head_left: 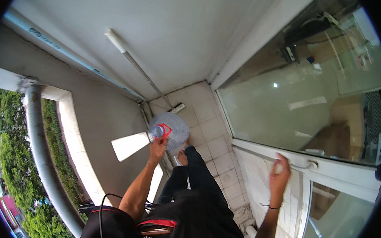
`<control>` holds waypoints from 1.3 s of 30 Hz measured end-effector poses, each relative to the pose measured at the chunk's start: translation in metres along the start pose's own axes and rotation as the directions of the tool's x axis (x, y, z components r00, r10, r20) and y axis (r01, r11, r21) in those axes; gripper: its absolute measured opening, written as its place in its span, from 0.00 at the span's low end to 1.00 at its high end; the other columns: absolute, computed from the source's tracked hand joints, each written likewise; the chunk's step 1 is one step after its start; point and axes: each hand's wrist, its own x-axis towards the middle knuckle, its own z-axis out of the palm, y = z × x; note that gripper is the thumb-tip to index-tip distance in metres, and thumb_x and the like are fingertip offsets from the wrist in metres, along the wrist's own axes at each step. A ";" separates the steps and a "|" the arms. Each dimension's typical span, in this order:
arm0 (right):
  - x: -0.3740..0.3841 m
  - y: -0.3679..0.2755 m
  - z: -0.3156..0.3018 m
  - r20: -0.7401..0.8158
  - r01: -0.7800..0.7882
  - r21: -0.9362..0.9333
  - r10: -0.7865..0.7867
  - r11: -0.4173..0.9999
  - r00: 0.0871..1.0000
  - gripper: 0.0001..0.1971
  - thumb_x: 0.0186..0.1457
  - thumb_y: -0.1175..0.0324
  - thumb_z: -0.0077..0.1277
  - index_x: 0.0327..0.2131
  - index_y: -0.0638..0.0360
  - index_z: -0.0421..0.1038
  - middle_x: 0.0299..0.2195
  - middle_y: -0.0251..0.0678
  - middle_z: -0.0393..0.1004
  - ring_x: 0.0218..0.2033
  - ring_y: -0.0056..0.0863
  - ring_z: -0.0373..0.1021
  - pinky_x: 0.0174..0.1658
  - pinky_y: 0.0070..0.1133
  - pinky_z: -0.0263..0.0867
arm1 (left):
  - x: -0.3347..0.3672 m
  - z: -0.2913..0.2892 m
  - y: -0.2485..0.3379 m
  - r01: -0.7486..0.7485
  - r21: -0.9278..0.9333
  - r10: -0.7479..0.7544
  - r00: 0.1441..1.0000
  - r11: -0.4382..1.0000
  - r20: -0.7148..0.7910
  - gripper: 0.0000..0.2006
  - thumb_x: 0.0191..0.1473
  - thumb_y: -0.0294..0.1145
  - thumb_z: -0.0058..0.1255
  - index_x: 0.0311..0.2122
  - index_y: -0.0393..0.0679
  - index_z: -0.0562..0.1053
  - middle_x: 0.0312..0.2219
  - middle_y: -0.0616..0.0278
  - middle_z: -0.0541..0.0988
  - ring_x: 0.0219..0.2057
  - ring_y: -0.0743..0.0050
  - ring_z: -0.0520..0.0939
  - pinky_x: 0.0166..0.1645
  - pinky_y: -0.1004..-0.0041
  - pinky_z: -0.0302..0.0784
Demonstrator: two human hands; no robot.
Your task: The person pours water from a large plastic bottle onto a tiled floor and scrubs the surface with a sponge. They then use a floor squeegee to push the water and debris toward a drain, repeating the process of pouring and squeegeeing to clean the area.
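A large clear plastic water bottle (179,129) hangs low over the floor ahead of my legs, its cap end toward me. My left hand (157,149) is closed on the bottle's red carrying handle (168,129). Off to the right, my right hand (279,177) is raised with its fingers loosely curved and nothing in them. It is nearest to a curved white handle (305,165) on the white-framed glass door, and I see a small gap between them.
A long-handled mop-like tool (142,72) leans on the far wall, its foot on the tiled floor (217,121). On the left, a thick grey pipe (41,138) runs along an opening above trees (15,150). Glass panes (285,104) line the right side.
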 end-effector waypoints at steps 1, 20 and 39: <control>0.004 -0.033 0.025 0.106 0.084 0.011 -0.084 0.996 0.991 0.13 0.55 0.78 0.48 0.45 0.62 0.72 0.40 0.46 0.76 0.42 0.43 0.73 0.49 0.31 0.67 | 0.001 0.000 -0.007 0.036 0.017 -0.036 0.999 0.999 0.001 0.21 0.58 0.50 0.50 0.31 0.37 0.72 0.19 0.52 0.71 0.22 0.69 0.71 0.30 0.65 0.68; 0.061 0.161 0.027 -0.824 -0.319 0.501 0.556 0.805 0.110 0.22 0.47 0.56 0.65 0.22 0.66 0.67 0.18 0.35 0.64 0.21 0.25 0.60 0.25 0.26 0.59 | 0.027 -0.032 -0.026 0.401 -0.309 -0.307 0.900 0.862 0.310 0.12 0.61 0.41 0.48 0.38 0.42 0.73 0.29 0.66 0.77 0.32 0.76 0.77 0.40 0.74 0.71; -0.016 0.080 0.052 -0.326 0.025 0.935 0.829 0.354 0.455 0.23 0.64 0.46 0.42 0.25 0.55 0.62 0.22 0.29 0.60 0.25 0.23 0.59 0.33 0.22 0.59 | 0.065 -0.008 -0.046 0.009 0.225 -0.164 0.716 0.974 0.678 0.18 0.57 0.45 0.46 0.38 0.40 0.76 0.29 0.58 0.81 0.34 0.65 0.79 0.44 0.69 0.71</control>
